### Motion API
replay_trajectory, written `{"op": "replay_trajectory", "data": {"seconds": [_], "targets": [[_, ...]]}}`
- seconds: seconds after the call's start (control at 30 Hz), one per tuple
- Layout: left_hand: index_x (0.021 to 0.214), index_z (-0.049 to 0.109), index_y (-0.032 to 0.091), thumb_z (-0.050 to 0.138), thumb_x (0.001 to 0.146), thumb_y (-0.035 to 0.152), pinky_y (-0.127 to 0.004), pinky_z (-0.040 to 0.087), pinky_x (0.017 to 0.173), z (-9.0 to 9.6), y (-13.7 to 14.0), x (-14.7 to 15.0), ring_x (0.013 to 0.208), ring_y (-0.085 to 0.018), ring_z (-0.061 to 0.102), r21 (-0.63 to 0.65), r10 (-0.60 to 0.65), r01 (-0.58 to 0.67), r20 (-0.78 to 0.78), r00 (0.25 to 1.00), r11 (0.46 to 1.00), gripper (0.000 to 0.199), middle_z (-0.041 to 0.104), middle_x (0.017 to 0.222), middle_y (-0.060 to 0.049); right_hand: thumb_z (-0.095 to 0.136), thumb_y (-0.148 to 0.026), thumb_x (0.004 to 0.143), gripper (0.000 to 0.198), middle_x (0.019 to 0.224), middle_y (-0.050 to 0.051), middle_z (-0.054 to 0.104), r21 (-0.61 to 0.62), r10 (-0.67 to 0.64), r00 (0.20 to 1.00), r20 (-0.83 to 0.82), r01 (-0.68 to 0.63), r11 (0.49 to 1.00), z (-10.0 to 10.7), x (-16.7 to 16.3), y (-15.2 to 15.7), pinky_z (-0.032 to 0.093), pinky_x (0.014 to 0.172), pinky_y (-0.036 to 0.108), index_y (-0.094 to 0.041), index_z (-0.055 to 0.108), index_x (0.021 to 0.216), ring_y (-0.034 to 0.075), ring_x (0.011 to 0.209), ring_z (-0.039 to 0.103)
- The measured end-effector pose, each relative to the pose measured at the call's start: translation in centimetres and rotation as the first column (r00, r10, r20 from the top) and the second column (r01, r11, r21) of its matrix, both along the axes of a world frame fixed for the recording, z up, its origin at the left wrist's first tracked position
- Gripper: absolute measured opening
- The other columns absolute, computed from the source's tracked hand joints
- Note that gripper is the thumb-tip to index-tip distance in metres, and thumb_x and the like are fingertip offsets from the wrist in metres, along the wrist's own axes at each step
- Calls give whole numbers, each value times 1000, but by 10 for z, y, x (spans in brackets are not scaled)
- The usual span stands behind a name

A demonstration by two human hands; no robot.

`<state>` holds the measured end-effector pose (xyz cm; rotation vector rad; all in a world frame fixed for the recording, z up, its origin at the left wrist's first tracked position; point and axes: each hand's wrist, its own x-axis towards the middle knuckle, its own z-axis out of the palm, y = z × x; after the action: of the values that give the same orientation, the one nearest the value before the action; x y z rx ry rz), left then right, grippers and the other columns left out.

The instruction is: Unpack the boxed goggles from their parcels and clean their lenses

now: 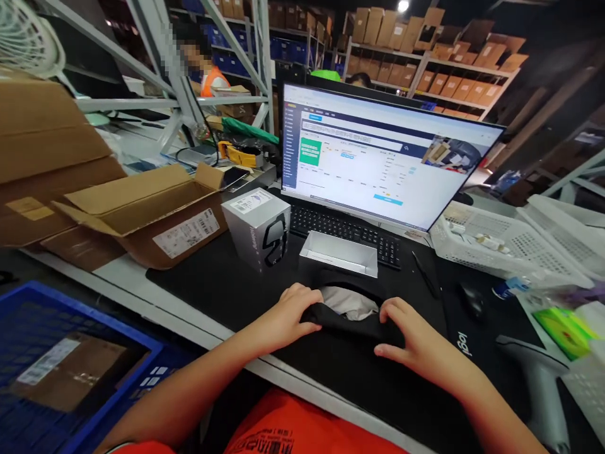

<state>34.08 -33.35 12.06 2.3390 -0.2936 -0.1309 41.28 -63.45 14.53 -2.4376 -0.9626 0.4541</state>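
A black cloth item [338,321] with a wide opening lies on the black desk mat in front of me. Crumpled pale grey material [352,304] shows inside it. My left hand [293,315] grips its left rim, fingers over the top and thumb below. At the right rim, my right hand [409,334] has curled fingers on the edge, with the thumb lower and apart. Just behind the item stands an open silver-white box part [338,252]. Left of that is an upright silver box [259,230] with a black logo and a label on top.
A monitor [368,157] and black keyboard [326,224] stand behind. At left are an open cardboard carton [142,214] and a blue crate [142,343] holding a parcel. Rightward lie a pen [425,274], mouse [471,301], barcode scanner [539,384] and white baskets [501,243]. A person in an orange vest [215,82] is beyond.
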Motion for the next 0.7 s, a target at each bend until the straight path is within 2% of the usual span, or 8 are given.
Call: {"op": "replay_trajectory", "data": {"seconds": [0.1, 0.17, 0.27, 0.33, 0.43, 0.53, 0.63, 0.7], "targets": [[99, 58, 22, 77, 73, 4, -34, 41, 94, 9, -11, 0, 108, -22, 49, -83, -110, 111, 17, 994, 990, 37, 57, 105, 0, 85, -26, 76, 40, 110, 5, 60, -16, -12, 998, 68, 14, 1000, -9, -2, 9, 50, 92, 40, -21, 59, 106, 24, 103, 57], [92, 56, 21, 83, 68, 6, -32, 44, 88, 8, -18, 0, 101, -20, 51, -156, -153, 156, 29, 988, 975, 39, 57, 100, 0, 87, -19, 70, 38, 100, 2, 59, 36, 1, 999, 49, -3, 999, -12, 1, 13, 50, 84, 37, -21, 61, 98, 22, 96, 57], [92, 56, 20, 85, 68, 12, -33, 47, 85, -1, -25, -1, 96, -20, 54, -192, -104, 124, 113, 988, 973, 39, 57, 98, -1, 83, -14, 69, 29, 93, 1, 58, 184, 16, 999, -35, -9, 983, -17, 5, 12, 49, 78, 32, -21, 62, 88, 20, 89, 57], [96, 59, 21, 88, 68, 18, -42, 47, 95, -10, -26, -4, 108, -26, 52, -136, -21, 52, 220, 975, 989, 41, 55, 112, -6, 82, -16, 68, 31, 101, 4, 58, 229, -19, 998, 56, 5, 973, -21, 6, 10, 50, 87, 38, -22, 64, 92, 24, 100, 57], [98, 63, 21, 90, 66, 24, -61, 37, 111, -20, -26, -9, 137, -39, 34, -39, 21, -8, 333, 943, 999, 43, 34, 146, -13, 84, -26, 64, 53, 139, 15, 46, 225, -52, 935, 350, -30, 974, -24, 3, 14, 39, 107, 57, -21, 63, 113, 37, 133, 41], [105, 62, 22, 87, 72, 26, -67, 28, 118, -27, -27, -16, 151, -45, 12, 8, -76, 78, 356, 931, 997, 42, 6, 163, -11, 82, -36, 68, 93, 163, 21, 21, 116, 139, 879, 457, -213, 970, -21, 0, 27, 25, 118, 62, -19, 40, 149, 39, 150, 21], [123, 57, 27, 84, 76, 24, -65, 31, 119, -37, -27, -24, 154, -46, 6, -4, -116, 127, 373, 921, 992, 54, -9, 165, -10, 81, -39, 69, 112, 160, 22, 31, -34, 300, 874, 382, -311, 950, -12, 0, 44, 29, 117, 60, -19, 22, 161, 38, 148, 29], [141, 43, 32, 89, 71, 29, -67, 32, 118, -48, -24, -30, 154, -47, 8, -76, -15, 48, 385, 923, 996, 84, -13, 165, -14, 83, -36, 66, 116, 147, 21, 48, -40, 272, 902, 335, -275, 961, -7, 2, 50, 37, 111, 58, -18, 20, 162, 37, 134, 46]]}}
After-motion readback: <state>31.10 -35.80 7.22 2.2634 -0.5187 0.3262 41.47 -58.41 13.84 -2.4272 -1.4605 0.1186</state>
